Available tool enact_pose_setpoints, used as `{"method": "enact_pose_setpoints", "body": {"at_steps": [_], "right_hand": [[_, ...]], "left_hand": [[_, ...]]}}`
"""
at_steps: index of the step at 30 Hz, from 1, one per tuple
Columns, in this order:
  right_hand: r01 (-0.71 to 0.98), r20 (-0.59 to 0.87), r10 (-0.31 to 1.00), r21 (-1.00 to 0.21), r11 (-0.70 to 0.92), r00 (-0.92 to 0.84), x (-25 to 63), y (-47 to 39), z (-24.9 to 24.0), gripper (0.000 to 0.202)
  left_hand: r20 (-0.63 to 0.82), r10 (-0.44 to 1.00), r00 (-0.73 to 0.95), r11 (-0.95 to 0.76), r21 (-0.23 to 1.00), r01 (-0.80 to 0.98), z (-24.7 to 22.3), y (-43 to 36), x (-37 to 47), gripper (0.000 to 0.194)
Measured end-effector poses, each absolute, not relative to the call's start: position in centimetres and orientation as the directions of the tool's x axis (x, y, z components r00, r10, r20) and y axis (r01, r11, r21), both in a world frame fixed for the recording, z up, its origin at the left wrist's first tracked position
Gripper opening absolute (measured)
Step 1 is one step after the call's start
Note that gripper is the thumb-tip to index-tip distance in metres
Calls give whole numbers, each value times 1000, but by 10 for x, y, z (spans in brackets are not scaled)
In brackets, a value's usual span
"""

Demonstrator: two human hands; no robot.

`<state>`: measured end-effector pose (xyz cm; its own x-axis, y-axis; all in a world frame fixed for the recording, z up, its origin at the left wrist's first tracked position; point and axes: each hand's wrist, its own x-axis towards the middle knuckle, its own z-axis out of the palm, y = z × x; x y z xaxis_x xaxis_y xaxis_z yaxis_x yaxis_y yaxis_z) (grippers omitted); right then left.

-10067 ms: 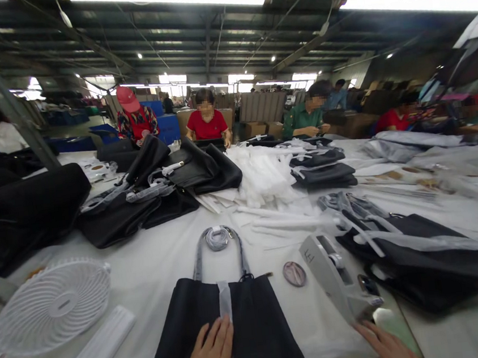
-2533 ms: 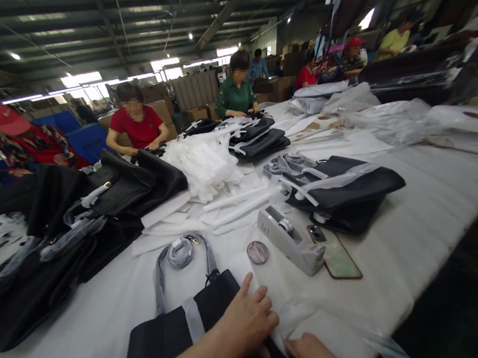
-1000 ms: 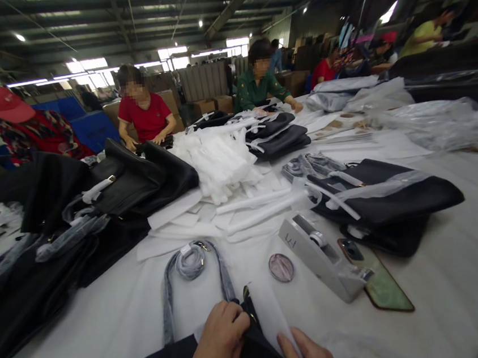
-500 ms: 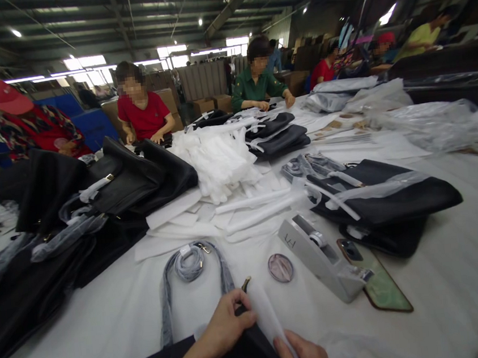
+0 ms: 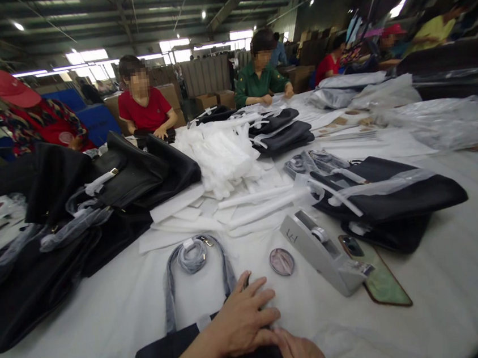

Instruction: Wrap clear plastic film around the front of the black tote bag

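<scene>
A black handbag (image 5: 166,354) lies in front of me at the bottom of the view. Its wrapped handle (image 5: 168,292) arches away from me, with a coiled, wrapped strap (image 5: 191,256) inside the arch. My left hand (image 5: 247,317) rests flat across the bag's right edge, fingers spread. Just below it, my right hand (image 5: 302,354) has its fingers together against the same edge, thumb side touching my left hand. The white strip seen along this edge earlier is mostly hidden under my hands.
To the right are a grey tape dispenser (image 5: 324,255), a round pinkish disc (image 5: 282,261), a green phone (image 5: 386,280) and stacked black bags (image 5: 385,192). White strips (image 5: 183,213) lie mid-table. More black bags (image 5: 123,174) are piled left. Several people work across the table.
My left hand has gone from pinching the bag's corner to lying spread over its edge and the white strip. My right hand has closed in against my left.
</scene>
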<state>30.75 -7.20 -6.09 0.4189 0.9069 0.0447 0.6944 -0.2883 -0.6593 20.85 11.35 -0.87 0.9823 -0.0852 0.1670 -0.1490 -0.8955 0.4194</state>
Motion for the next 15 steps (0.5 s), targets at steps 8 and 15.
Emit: {"method": "enact_pose_setpoints", "body": {"at_steps": [8, 15], "right_hand": [[359, -230, 842, -826, -434, 488, 320, -110, 3, 37], [845, 348, 858, -509, -165, 377, 295, -142, -17, 26]], "left_hand": [[217, 23, 976, -910, 408, -69, -44, 97, 234, 39], [224, 79, 971, -919, 393, -16, -43, 92, 238, 45]]}}
